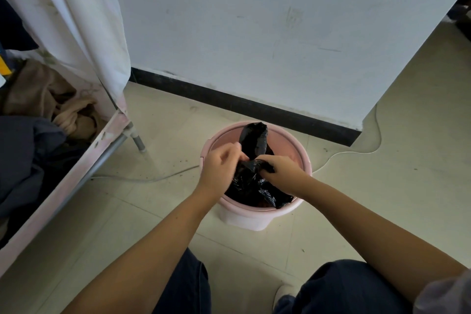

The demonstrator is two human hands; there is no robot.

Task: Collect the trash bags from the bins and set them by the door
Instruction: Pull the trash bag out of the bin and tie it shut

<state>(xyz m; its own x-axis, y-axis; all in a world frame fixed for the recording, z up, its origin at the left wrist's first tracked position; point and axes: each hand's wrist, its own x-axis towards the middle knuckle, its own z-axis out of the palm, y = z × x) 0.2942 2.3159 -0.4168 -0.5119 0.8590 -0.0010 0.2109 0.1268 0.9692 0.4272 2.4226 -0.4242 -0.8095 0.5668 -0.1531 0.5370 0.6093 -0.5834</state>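
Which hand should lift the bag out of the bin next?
Right, probably. The right hand grips the gathered neck of the black bag over the pink bin; the left hand only pinches an edge.

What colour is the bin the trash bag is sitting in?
Pale pink, seen in the head view: the bin holds a black bag.

bag [251, 181] contents: hidden | left hand [221, 163] fingertips: blurred

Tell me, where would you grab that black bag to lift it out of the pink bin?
Probably at the gathered neck of the black bag, coming from above. Both the left hand and right hand already bunch it there, its body sits down inside the pink bin, and one loose end sticks upward.
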